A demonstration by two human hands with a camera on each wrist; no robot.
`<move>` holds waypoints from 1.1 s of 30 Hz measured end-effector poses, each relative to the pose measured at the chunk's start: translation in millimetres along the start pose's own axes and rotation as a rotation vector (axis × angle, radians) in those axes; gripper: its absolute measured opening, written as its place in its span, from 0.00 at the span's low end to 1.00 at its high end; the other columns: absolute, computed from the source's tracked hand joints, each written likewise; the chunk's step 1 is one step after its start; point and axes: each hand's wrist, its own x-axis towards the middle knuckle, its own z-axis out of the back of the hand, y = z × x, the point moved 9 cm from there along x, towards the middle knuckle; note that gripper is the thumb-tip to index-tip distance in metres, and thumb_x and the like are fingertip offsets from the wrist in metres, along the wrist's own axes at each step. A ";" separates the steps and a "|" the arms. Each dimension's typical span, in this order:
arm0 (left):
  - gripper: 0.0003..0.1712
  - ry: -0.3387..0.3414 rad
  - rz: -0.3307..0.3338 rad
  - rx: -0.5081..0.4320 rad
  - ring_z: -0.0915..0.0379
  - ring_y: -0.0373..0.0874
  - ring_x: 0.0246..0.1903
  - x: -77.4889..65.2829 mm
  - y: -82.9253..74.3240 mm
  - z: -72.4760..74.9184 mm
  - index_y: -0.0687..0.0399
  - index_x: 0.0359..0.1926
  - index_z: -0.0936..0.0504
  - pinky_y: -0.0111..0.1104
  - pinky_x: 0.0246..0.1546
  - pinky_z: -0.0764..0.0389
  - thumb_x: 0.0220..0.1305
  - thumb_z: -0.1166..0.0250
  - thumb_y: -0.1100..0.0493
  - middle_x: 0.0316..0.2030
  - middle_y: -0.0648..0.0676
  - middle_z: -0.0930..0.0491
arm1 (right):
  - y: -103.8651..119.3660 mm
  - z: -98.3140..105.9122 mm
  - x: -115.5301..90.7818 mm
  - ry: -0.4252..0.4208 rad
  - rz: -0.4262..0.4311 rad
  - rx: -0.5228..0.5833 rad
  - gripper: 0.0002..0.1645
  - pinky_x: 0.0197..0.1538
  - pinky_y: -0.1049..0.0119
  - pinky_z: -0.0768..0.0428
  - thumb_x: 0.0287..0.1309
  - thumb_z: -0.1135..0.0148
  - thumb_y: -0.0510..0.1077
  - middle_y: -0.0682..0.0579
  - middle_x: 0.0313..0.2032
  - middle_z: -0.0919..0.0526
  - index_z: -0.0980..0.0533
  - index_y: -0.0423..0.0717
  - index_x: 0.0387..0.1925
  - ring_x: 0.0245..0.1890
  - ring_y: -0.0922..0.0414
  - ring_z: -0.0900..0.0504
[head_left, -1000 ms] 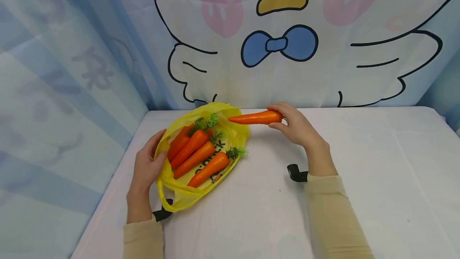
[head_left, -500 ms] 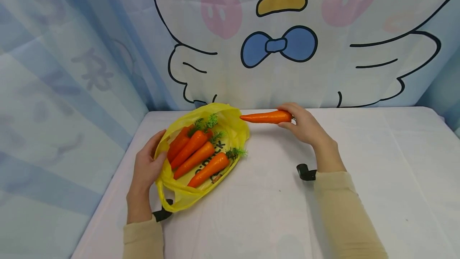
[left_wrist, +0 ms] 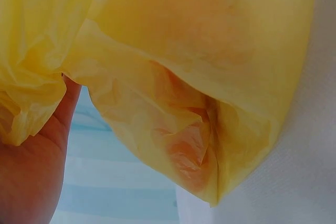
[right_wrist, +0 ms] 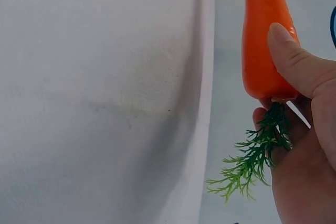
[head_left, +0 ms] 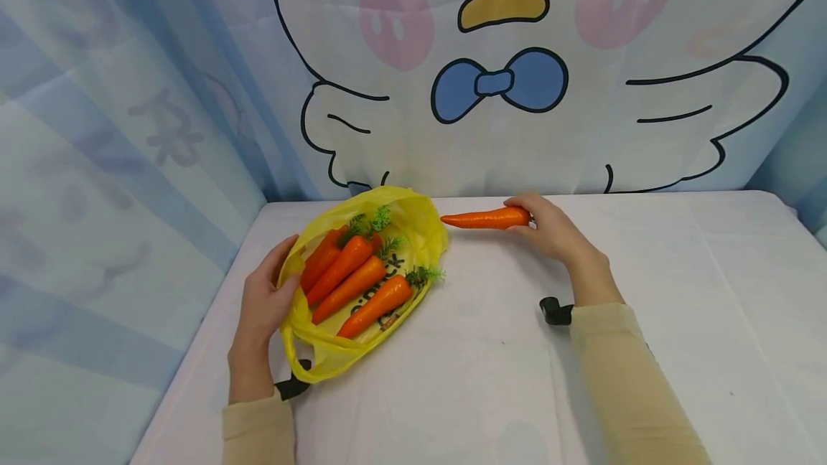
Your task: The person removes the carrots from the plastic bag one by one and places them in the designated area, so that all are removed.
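A yellow plastic bag lies with its mouth wide at the table's left side, several orange carrots with green tops inside it. My left hand grips the bag's left rim, thumb over the edge. In the left wrist view, the bag's thin side covers most of the picture and hides the fingers. To the right of the bag, my right hand holds another carrot by its thick end, its tip pointing left at the bag's rim. The right wrist view shows the thumb on that carrot and its leafy green top.
A white cloth covers the table. Behind it hangs a printed curtain with a blue bow tie, and a pale blue curtain closes off the left side. Black camera mounts sit at the wrists.
My right hand has moved right with its carrot, away from over the bag, and lowered slightly. My left hand keeps its grip on the bag in the same place.
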 end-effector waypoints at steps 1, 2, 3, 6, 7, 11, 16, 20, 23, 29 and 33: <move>0.33 0.000 -0.004 0.002 0.36 0.53 0.67 0.0 0.4 -0.2 0.55 0.74 0.34 0.50 0.68 0.35 0.68 0.48 0.70 0.69 0.58 0.31 | -1.6 -0.7 0.1 0.004 -0.004 -0.005 0.29 0.70 0.44 0.39 0.66 0.35 0.37 0.38 0.64 0.29 0.30 0.37 0.66 0.63 0.41 0.32; 0.33 0.001 -0.004 0.004 0.36 0.53 0.67 -0.1 0.6 -0.5 0.55 0.74 0.34 0.50 0.68 0.35 0.68 0.48 0.70 0.69 0.58 0.31 | -3.0 -1.3 0.4 0.007 -0.005 -0.007 0.28 0.70 0.44 0.39 0.66 0.35 0.37 0.38 0.64 0.29 0.29 0.37 0.66 0.63 0.41 0.32; 0.33 0.002 -0.006 0.006 0.36 0.53 0.67 -0.1 0.6 -0.8 0.55 0.74 0.34 0.51 0.68 0.35 0.68 0.47 0.70 0.69 0.58 0.31 | -4.4 -1.7 0.5 0.010 -0.010 -0.011 0.29 0.70 0.44 0.40 0.66 0.35 0.38 0.38 0.64 0.29 0.29 0.37 0.66 0.63 0.41 0.32; 0.33 0.004 -0.001 0.008 0.36 0.54 0.67 -0.3 1.3 -1.0 0.55 0.74 0.34 0.51 0.68 0.35 0.69 0.47 0.69 0.69 0.58 0.32 | -8.3 -2.9 1.9 0.023 -0.023 -0.020 0.29 0.71 0.44 0.40 0.66 0.35 0.38 0.38 0.64 0.29 0.30 0.37 0.65 0.63 0.40 0.33; 0.33 0.004 0.000 0.009 0.36 0.54 0.67 -0.4 1.5 -1.0 0.55 0.74 0.34 0.52 0.67 0.35 0.68 0.47 0.69 0.70 0.58 0.32 | -9.5 -3.3 2.2 0.028 -0.026 -0.021 0.29 0.71 0.43 0.40 0.66 0.35 0.38 0.38 0.64 0.29 0.30 0.37 0.65 0.63 0.40 0.33; 0.33 0.003 0.006 0.012 0.36 0.55 0.67 -0.4 1.4 -0.6 0.55 0.74 0.34 0.52 0.67 0.35 0.68 0.47 0.70 0.70 0.59 0.32 | -15.2 -5.2 3.7 0.047 -0.049 -0.029 0.29 0.71 0.43 0.41 0.66 0.35 0.40 0.38 0.64 0.29 0.30 0.36 0.66 0.64 0.40 0.33; 0.33 0.008 0.018 0.006 0.37 0.55 0.68 -0.3 1.1 -0.7 0.54 0.75 0.34 0.52 0.68 0.36 0.69 0.47 0.69 0.70 0.59 0.32 | -24.9 -9.4 4.1 0.076 -0.108 -0.029 0.30 0.71 0.43 0.41 0.67 0.36 0.41 0.37 0.64 0.30 0.30 0.36 0.66 0.63 0.40 0.33; 0.34 0.017 0.041 -0.001 0.38 0.56 0.68 -0.6 2.1 -1.4 0.53 0.75 0.35 0.52 0.69 0.37 0.69 0.47 0.69 0.70 0.59 0.33 | -28.0 -12.6 3.8 0.087 -0.124 -0.024 0.30 0.71 0.42 0.41 0.67 0.36 0.40 0.36 0.65 0.30 0.31 0.36 0.67 0.63 0.39 0.33; 0.34 0.019 0.056 -0.003 0.39 0.56 0.68 -0.9 3.0 -1.7 0.53 0.75 0.35 0.52 0.69 0.38 0.69 0.47 0.69 0.71 0.59 0.33 | -28.6 -13.7 3.7 0.089 -0.126 -0.022 0.30 0.71 0.42 0.41 0.67 0.36 0.40 0.36 0.65 0.30 0.31 0.36 0.67 0.64 0.39 0.33; 0.34 0.021 0.070 -0.003 0.39 0.56 0.68 -1.4 4.0 -1.6 0.52 0.75 0.35 0.52 0.69 0.38 0.69 0.47 0.69 0.71 0.58 0.34 | -30.3 -14.6 2.4 0.095 -0.139 -0.027 0.30 0.71 0.41 0.42 0.67 0.36 0.41 0.36 0.66 0.31 0.31 0.36 0.67 0.65 0.38 0.34; 0.34 0.016 0.056 0.000 0.38 0.56 0.68 -1.1 3.1 -0.8 0.53 0.75 0.35 0.52 0.69 0.38 0.69 0.47 0.69 0.70 0.58 0.33 | -30.0 -13.9 1.6 0.097 -0.145 -0.022 0.32 0.71 0.41 0.42 0.67 0.35 0.41 0.36 0.66 0.32 0.32 0.36 0.68 0.65 0.38 0.35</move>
